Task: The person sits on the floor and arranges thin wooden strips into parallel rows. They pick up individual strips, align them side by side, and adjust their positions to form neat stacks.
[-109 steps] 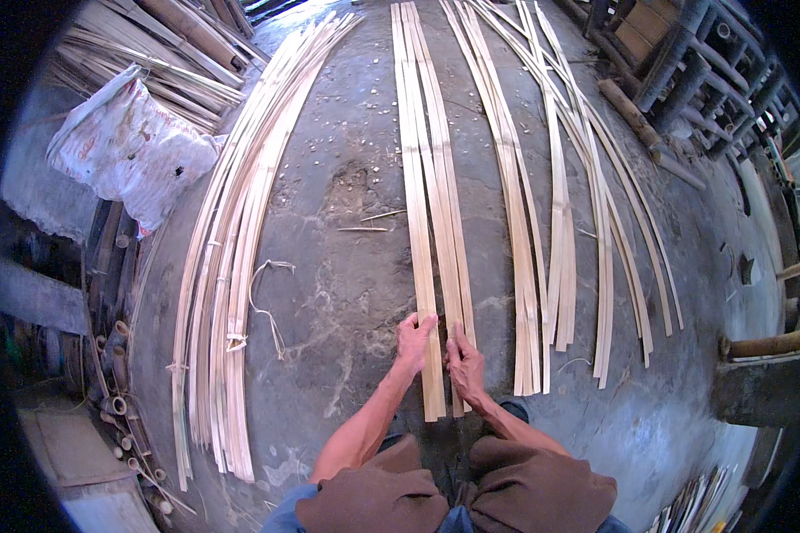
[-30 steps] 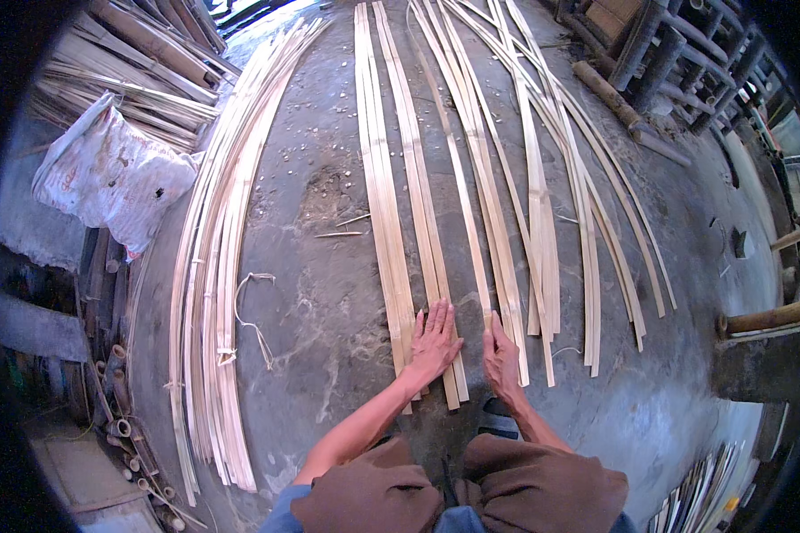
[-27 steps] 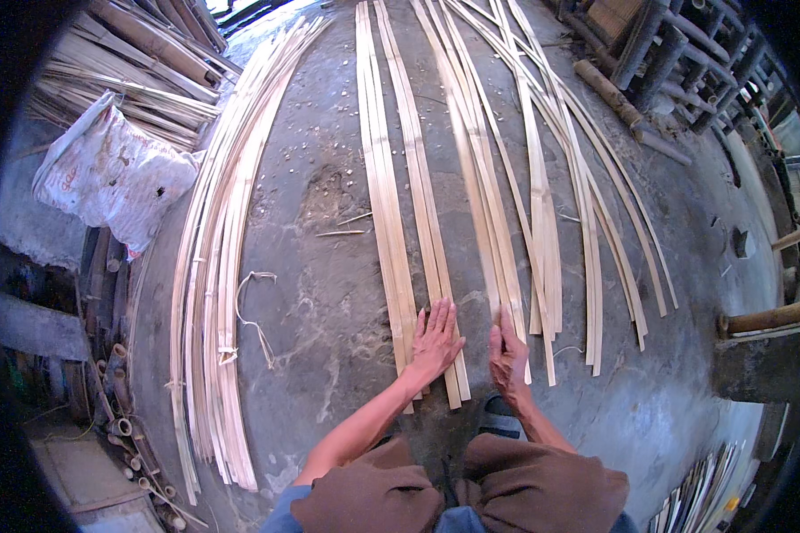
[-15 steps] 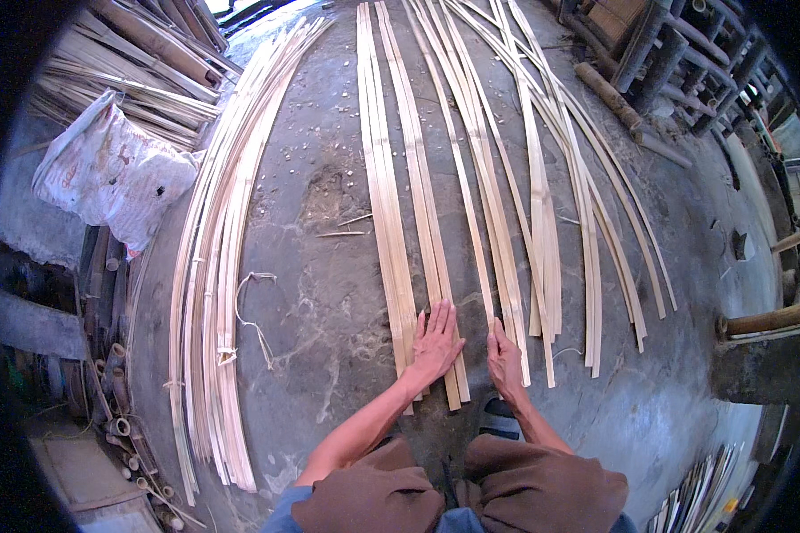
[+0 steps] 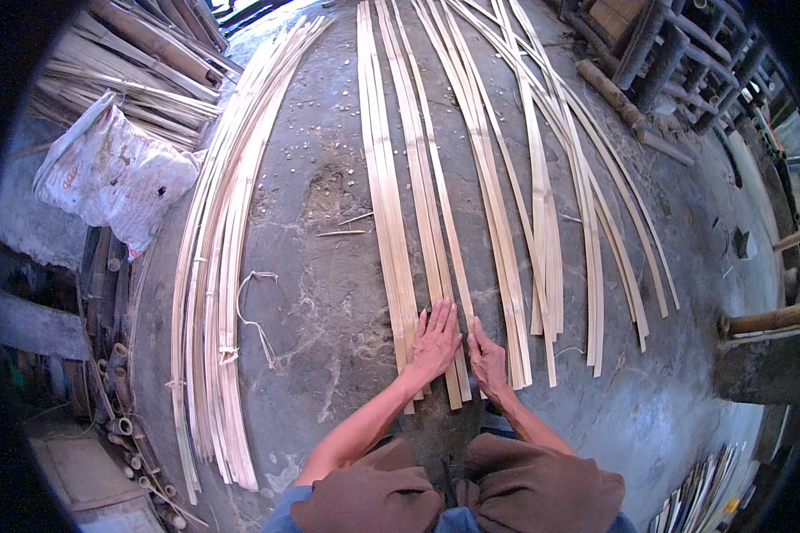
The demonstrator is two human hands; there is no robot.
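My left hand (image 5: 436, 343) lies flat, fingers stretched, across the near ends of long pale bamboo strips (image 5: 424, 209) on the floor. Beside it, my right hand (image 5: 487, 359) is closed on the near end of a single bamboo strip (image 5: 451, 229), thumb along the strip. This strip runs close to the right side of those under my left hand. A wider row of strips (image 5: 385, 195) lies just to the left, its near end partly covered by my left hand. To the right lie another group of strips (image 5: 496, 235) and several crossing strips (image 5: 587, 231).
A tied bundle of strips (image 5: 218, 266) lies on the left, a loose cord (image 5: 262, 333) beside it. Behind it sit a white sack (image 5: 116, 173) and more split bamboo (image 5: 133, 80). Dark bamboo frames (image 5: 676, 62) stand far right; thin strips (image 5: 698, 493) lie near right.
My right hand has moved left, bringing the single strip away from the right group and up close to the strips under my left hand. My left hand has stayed in place.
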